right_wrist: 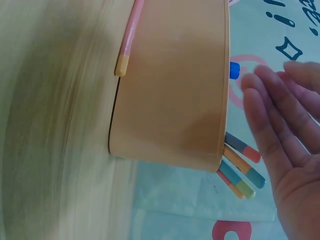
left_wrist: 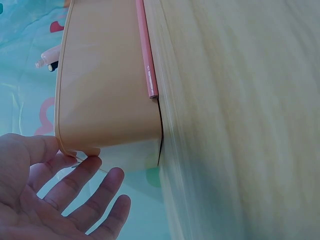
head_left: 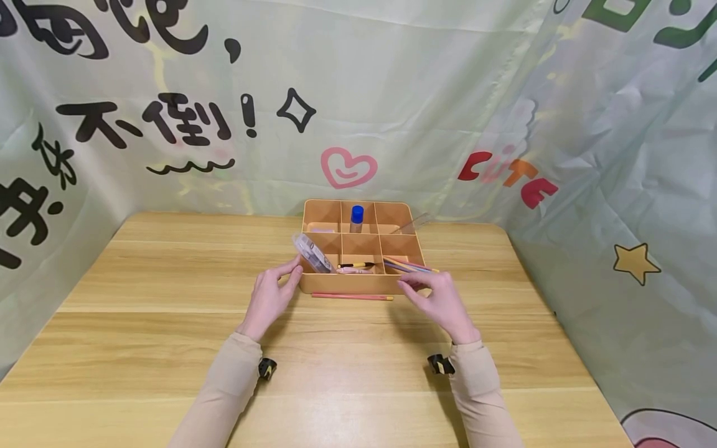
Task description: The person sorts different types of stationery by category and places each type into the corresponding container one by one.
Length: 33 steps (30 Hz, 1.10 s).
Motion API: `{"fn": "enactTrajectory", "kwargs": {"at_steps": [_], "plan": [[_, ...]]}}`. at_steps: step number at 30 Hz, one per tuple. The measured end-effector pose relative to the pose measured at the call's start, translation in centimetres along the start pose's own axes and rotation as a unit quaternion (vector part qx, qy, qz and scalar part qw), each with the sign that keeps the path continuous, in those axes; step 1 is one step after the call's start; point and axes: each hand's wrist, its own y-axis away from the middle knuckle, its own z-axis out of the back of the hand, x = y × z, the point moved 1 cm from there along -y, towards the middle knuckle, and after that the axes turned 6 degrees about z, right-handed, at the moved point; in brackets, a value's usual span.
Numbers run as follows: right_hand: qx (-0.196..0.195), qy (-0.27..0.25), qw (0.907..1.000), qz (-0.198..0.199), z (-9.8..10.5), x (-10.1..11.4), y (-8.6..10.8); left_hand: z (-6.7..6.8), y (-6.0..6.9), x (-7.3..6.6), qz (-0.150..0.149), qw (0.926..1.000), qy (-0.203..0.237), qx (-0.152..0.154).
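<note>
A tan desk organizer with several compartments stands at the back of the table. My left hand holds its front left corner; in the left wrist view the thumb and fingers meet at the rim. By the front right rim is my right hand, fingers fairly straight and nothing held, as the right wrist view shows. A pink pencil lies along the organizer's front base. Colored sticks or pens lean out of the front right compartment.
Inside the organizer are a clear case, a blue-capped glue stick or bottle, a yellow-and-black pen and a clear ruler-like strip. Printed cloth hangs behind the wooden table and on both sides.
</note>
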Motion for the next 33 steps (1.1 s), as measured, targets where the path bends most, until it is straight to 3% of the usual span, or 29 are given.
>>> {"fn": "enactTrajectory", "kwargs": {"at_steps": [7,14,25,33], "plan": [[0.088,0.001,0.9949,-0.049,-0.4,0.0,0.0,0.0,0.0,-0.1,0.004,1.0,-0.001,0.002],[0.221,0.004,0.9696,-0.106,-0.9,-0.1,0.2,0.1,0.0,-0.1,0.008,1.0,-0.002,0.004],[0.288,0.005,0.9555,-0.063,-2.2,-0.4,0.4,0.0,0.0,-0.2,0.008,1.0,-0.003,0.004],[0.301,-0.001,0.9521,-0.057,-2.2,-0.4,0.5,0.0,0.0,-0.1,0.007,1.0,-0.001,0.005]]}}
